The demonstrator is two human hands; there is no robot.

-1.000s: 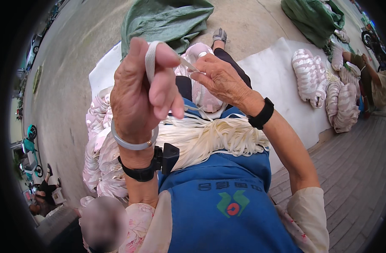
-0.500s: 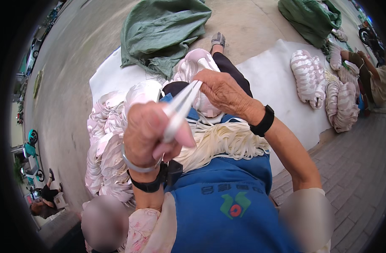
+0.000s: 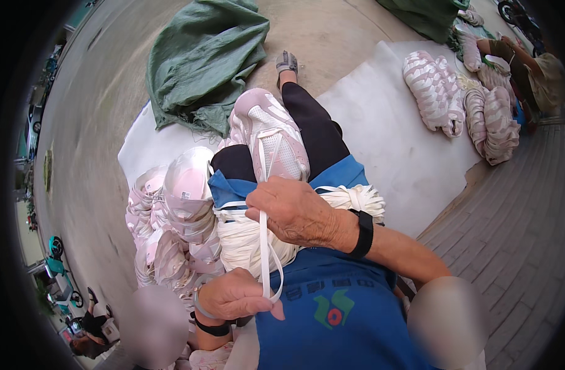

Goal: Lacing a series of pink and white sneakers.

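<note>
A pink and white shoe upper [image 3: 276, 139] rests between my knees, a white shoelace running through its front. My right hand [image 3: 298, 213] is closed on the lace just below the upper. From there the shoelace [image 3: 265, 250] hangs in a long loop down to my left hand [image 3: 239, 295], whose fingers are closed round its lower bend near my apron. Across my lap lies a thick bundle of cream laces [image 3: 248, 237], partly hidden by my right hand.
Stacked pink and white uppers [image 3: 183, 203] stand at my left. A green sack [image 3: 205, 61] lies ahead on a white sheet [image 3: 369, 123]. More bundled uppers [image 3: 433, 92] sit at the right, near another person's arm [image 3: 520, 55]. I wear a blue apron [image 3: 350, 277].
My left hand has drawn down toward my body, and the right has come lower and nearer. The lace loop now hangs long between them. The view has shifted a little.
</note>
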